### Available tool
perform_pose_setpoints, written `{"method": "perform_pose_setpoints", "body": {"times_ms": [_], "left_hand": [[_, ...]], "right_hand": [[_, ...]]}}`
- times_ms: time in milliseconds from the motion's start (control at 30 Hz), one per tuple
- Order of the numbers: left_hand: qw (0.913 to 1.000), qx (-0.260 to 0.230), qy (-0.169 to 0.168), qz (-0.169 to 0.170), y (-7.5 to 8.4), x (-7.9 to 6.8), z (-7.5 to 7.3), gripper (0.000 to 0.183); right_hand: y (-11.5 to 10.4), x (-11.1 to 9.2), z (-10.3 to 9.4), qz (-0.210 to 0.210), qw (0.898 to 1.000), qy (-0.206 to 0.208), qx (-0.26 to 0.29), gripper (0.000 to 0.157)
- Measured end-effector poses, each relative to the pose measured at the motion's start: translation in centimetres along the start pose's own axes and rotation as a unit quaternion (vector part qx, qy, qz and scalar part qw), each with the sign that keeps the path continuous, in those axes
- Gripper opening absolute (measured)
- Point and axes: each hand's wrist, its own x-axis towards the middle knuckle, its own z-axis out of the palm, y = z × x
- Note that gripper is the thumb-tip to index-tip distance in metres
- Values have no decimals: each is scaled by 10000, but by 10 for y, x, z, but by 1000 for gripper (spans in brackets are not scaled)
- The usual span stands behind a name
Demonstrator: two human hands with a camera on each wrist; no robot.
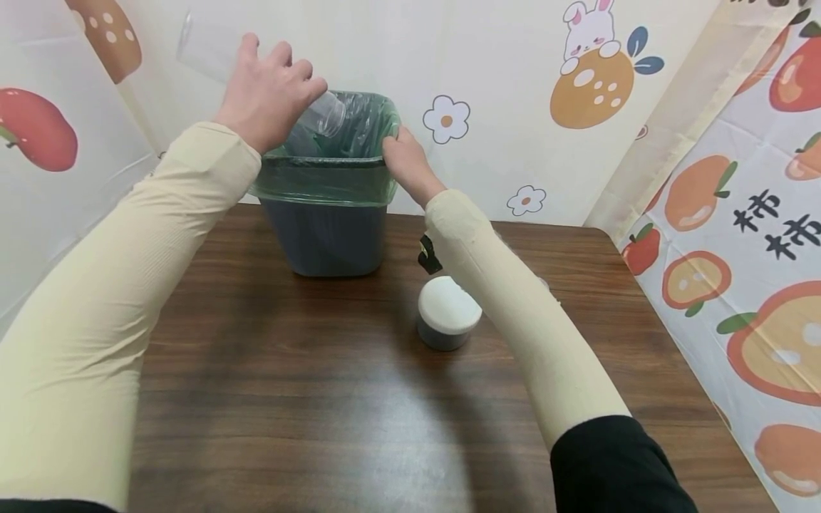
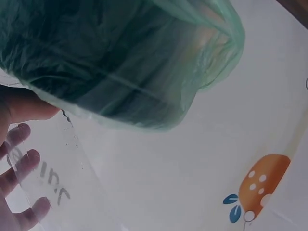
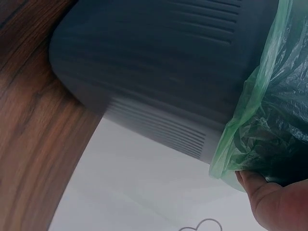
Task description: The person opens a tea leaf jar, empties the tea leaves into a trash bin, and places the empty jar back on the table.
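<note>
A dark grey trash bin (image 1: 323, 239) stands upright at the back of the table, lined with a green plastic bag (image 1: 321, 184) folded over its rim. My left hand (image 1: 269, 92) grips a clear bottle (image 1: 330, 114), tilted so that its mouth end points down into the bin opening. Dark lettering shows on the bottle wall (image 2: 57, 187) in the left wrist view, with fingers seen through it. At the bin's right side, my right hand (image 1: 410, 165) pinches the rim and bag edge; the thumb (image 3: 279, 202) shows in the right wrist view.
A round tub (image 1: 449, 305) with white top and grey base sits on the brown wooden table (image 1: 288, 399), beside my right forearm. Something small behind that forearm is mostly hidden. Printed curtains (image 1: 487, 57) rise right behind the bin and along both sides.
</note>
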Motion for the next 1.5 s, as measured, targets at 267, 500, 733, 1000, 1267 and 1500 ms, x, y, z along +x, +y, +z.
{"method": "perform_pose_setpoints", "body": {"times_ms": [267, 500, 733, 1000, 1267, 1500], "left_hand": [[9979, -373, -397, -336, -3, -6, -5, 39], [9923, -766, -205, -950, 5, -18, -14, 49], [9770, -1370, 213, -1621, 24, -33, -25, 56], [9662, -1702, 594, -1845, 41, -49, -35, 59], [9399, -2435, 1180, -2083, 57, -62, -41, 62], [9107, -3128, 1682, -2108, 73, -70, -43, 64]], "right_hand": [[-5, 1, 0, 646, 9965, 81, 524, 43], [-8, 1, 2, 820, 9923, 276, 885, 25], [-5, 3, 1, 460, 9966, 331, 595, 24], [-4, 7, 2, 257, 9988, 410, 59, 31], [-3, 1, 0, -102, 9998, 180, 8, 34], [-6, -7, -2, -184, 9960, 201, -850, 64]]}}
